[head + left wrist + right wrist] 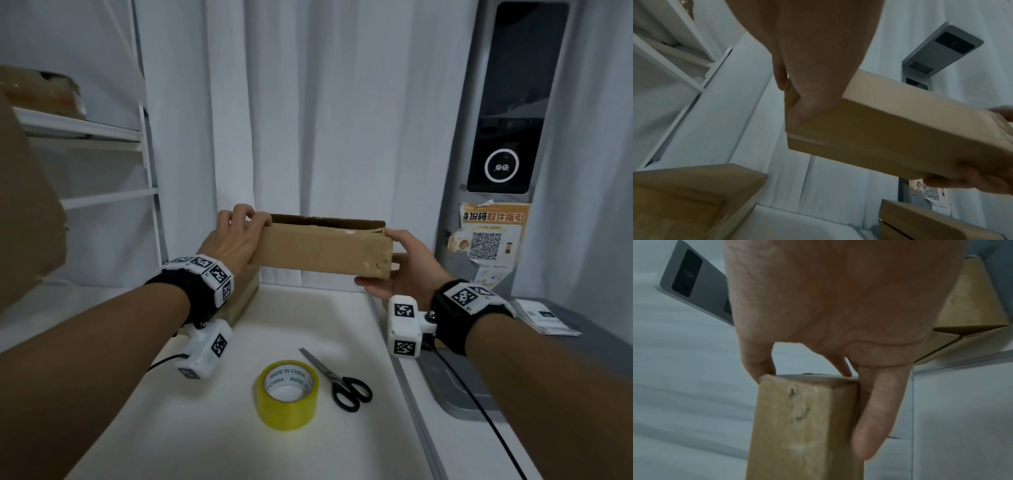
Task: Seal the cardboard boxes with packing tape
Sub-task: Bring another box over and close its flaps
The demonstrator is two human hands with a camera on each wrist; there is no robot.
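A long brown cardboard box [322, 250] is held in the air above the white table [212, 428]. My left hand [236, 236] grips its left end, fingers curled over the top edge. My right hand [404, 263] grips its right end, thumb on top and fingers underneath. The top flaps stand slightly ajar along the far edge. In the left wrist view the box [890, 133] runs to the right from my left hand [797, 91]. The right wrist view shows the box end [805, 418] pinched by my right hand [838, 353]. A yellow tape roll [287, 394] and black scissors [339, 382] lie on the table in front.
Another cardboard box [241, 294] sits on the table under my left wrist. A white shelf [85, 130] at the left holds a box [41, 92]. A large brown box [24, 205] fills the left edge. A grey kiosk [503, 137] with a QR poster stands at the right.
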